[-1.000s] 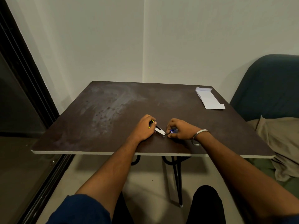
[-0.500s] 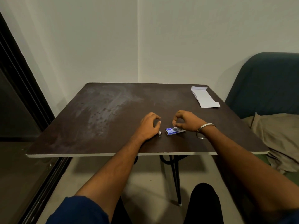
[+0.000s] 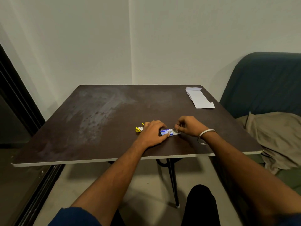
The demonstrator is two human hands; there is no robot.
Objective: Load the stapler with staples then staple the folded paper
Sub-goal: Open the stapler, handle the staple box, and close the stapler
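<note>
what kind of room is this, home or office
Most likely a corner of a home rather than an office: a small dark table stands against plain white walls, a blue sofa with a tan cloth thrown over it sits beside it, and a dark sliding door frame runs along the other side.

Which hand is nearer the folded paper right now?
Right. The right hand is at the open end of the staple box, on the side toward the folded paper at the table's far right corner. The left hand holds the box, farther away.
</note>
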